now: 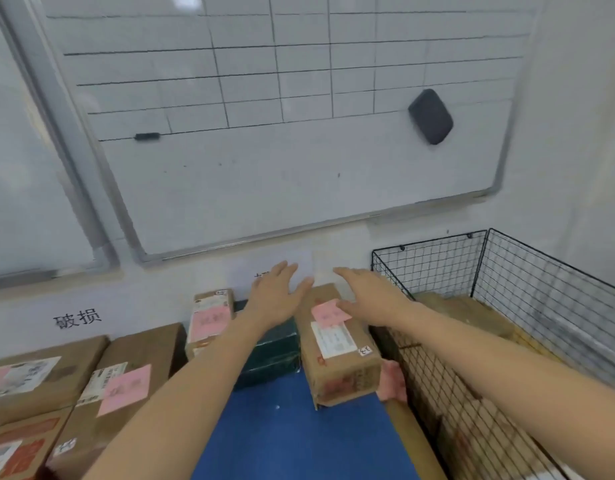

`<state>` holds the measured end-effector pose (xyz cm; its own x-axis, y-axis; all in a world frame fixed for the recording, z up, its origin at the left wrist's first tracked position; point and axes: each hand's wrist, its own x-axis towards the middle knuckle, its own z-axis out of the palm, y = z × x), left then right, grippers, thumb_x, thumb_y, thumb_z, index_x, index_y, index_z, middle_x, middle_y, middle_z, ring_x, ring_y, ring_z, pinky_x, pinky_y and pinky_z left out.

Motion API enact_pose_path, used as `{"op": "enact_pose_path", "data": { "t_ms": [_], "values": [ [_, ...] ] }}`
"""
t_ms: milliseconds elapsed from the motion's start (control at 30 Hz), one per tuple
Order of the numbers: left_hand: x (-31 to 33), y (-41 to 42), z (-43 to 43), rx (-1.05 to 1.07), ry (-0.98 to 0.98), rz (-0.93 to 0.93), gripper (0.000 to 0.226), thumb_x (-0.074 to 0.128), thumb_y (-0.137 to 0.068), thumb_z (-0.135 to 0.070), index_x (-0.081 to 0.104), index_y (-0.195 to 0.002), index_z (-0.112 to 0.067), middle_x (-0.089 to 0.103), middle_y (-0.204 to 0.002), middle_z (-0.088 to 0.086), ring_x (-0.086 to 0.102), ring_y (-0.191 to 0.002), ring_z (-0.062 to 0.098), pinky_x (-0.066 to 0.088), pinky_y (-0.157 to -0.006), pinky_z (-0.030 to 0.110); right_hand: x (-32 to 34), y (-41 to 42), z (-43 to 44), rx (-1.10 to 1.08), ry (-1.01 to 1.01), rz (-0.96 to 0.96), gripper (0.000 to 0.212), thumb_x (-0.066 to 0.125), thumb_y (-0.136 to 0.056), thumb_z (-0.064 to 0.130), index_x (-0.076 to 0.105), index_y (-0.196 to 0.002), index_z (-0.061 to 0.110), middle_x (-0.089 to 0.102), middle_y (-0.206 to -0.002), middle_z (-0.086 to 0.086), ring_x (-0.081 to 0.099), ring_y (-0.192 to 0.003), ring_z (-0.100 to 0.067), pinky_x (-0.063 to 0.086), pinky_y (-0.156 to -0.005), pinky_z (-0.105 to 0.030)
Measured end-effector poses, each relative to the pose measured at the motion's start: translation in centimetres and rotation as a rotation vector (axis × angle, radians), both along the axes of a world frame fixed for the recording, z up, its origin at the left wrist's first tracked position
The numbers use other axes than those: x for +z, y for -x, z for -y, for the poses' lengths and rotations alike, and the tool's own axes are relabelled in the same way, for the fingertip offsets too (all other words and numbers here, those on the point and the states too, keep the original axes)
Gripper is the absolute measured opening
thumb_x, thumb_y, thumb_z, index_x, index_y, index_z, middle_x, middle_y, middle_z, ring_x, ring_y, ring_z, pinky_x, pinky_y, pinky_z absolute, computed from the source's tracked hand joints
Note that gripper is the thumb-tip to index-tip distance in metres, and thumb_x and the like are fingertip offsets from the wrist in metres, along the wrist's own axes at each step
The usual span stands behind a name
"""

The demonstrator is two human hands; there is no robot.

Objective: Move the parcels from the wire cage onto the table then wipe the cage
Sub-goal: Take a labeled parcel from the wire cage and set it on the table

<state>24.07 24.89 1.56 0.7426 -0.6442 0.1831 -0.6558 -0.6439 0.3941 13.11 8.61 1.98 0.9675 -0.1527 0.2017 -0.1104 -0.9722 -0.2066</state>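
Observation:
A brown cardboard parcel [337, 355] with a pink note and a white label lies on the blue table [292, 438], close to the black wire cage [527, 292] at the right. My left hand [276, 292] hovers flat over the parcel's far left corner, fingers spread, holding nothing. Stretched over the parcel's far end, my right hand [371, 294] is open too, its thumb near the pink note. Inside the cage more brown parcels [472, 317] are visible. A dark green parcel [269, 348] lies just left of the brown one.
Several cardboard parcels [126, 379] with pink notes fill the table's left side, and another [210, 318] stands by the wall. A pink cloth [392, 381] lies between the parcel and the cage. On the wall hangs a whiteboard [281, 133] with an eraser [430, 116].

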Motion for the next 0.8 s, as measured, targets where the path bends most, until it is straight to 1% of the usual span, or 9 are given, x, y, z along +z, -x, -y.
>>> {"op": "enact_pose_path", "data": {
  "t_ms": [67,133,233,300,433,500,567,667,800],
  "values": [
    [0.5,2.0,3.7,-0.039,0.017,0.0,0.061,0.031,-0.097,-0.055,0.031,-0.147,-0.021,0.025,-0.156,0.001,0.022,-0.143,0.018,0.017,-0.117,0.044,0.3,2.4,3.6,-0.018,0.025,0.007,0.059,0.055,-0.093,0.035,0.036,-0.146,0.015,0.043,-0.147,-0.005,0.04,-0.134,-0.021,0.032,-0.11,-0.033],
    [1.0,4.4,7.5,-0.088,0.08,-0.038,0.059,0.035,-0.097,-0.053,0.035,-0.145,-0.02,0.032,-0.153,0.001,0.029,-0.14,0.018,0.022,-0.116,0.042,0.7,4.9,7.3,-0.036,0.019,0.039,0.054,0.056,-0.092,0.033,0.043,-0.141,0.014,0.047,-0.143,-0.006,0.042,-0.131,-0.021,0.034,-0.109,-0.035],
    [1.3,8.0,13.6,-0.129,0.129,-0.032,0.056,0.039,-0.097,-0.049,0.039,-0.143,-0.017,0.039,-0.149,0.002,0.036,-0.136,0.018,0.026,-0.113,0.035,1.0,8.4,13.0,-0.059,0.02,0.083,0.055,0.057,-0.092,0.032,0.042,-0.142,0.014,0.046,-0.145,-0.006,0.04,-0.133,-0.021,0.033,-0.111,-0.036],
    [1.1,10.0,17.6,-0.123,0.129,-0.029,0.056,0.041,-0.097,-0.049,0.04,-0.142,-0.017,0.04,-0.148,0.002,0.037,-0.135,0.018,0.028,-0.113,0.036,0.9,10.8,16.6,-0.061,0.037,0.063,0.056,0.057,-0.093,0.033,0.039,-0.143,0.014,0.044,-0.146,-0.004,0.04,-0.134,-0.019,0.034,-0.111,-0.035],
    [0.0,13.2,24.1,-0.104,-0.021,-0.023,0.059,0.039,-0.096,-0.053,0.039,-0.143,-0.017,0.034,-0.151,0.003,0.03,-0.14,0.02,0.026,-0.114,0.039,0.1,15.2,23.1,-0.077,0.037,-0.009,0.056,0.056,-0.094,0.035,0.039,-0.143,0.014,0.044,-0.146,-0.003,0.041,-0.134,-0.018,0.034,-0.111,-0.035],
    [-0.9,14.8,26.5,-0.105,-0.08,-0.062,0.062,0.038,-0.096,-0.054,0.038,-0.144,-0.015,0.032,-0.152,0.005,0.027,-0.141,0.021,0.024,-0.114,0.039,-0.5,17.1,26.1,-0.094,0.022,-0.053,0.055,0.055,-0.095,0.034,0.04,-0.143,0.012,0.045,-0.146,-0.004,0.041,-0.134,-0.02,0.036,-0.109,-0.036],
    [-2.1,16.1,28.4,-0.101,-0.147,-0.092,0.066,0.036,-0.095,-0.057,0.036,-0.145,-0.014,0.029,-0.154,0.006,0.024,-0.142,0.022,0.022,-0.115,0.041,-1.4,18.3,28.6,-0.099,0.052,-0.085,0.054,0.055,-0.095,0.031,0.04,-0.142,0.011,0.047,-0.143,-0.006,0.043,-0.132,-0.021,0.038,-0.106,-0.036],
    [-4.1,16.5,30.7,-0.076,-0.253,-0.092,0.071,0.033,-0.093,-0.062,0.032,-0.147,-0.016,0.028,-0.155,0.006,0.024,-0.142,0.024,0.024,-0.115,0.046,-2.9,18.4,31.2,-0.103,0.078,-0.118,0.049,0.051,-0.095,0.026,0.041,-0.14,0.01,0.052,-0.137,-0.008,0.048,-0.126,-0.024,0.042,-0.102,-0.038],
    [-6.1,15.0,32.7,-0.119,-0.452,0.001,0.073,0.03,-0.092,-0.063,0.026,-0.149,-0.017,0.023,-0.156,0.006,0.022,-0.143,0.026,0.022,-0.115,0.048,-4.7,16.6,33.2,-0.049,0.167,-0.192,0.044,0.049,-0.091,0.02,0.046,-0.132,0.006,0.057,-0.126,-0.01,0.052,-0.117,-0.025,0.044,-0.099,-0.04]
  ]
}}
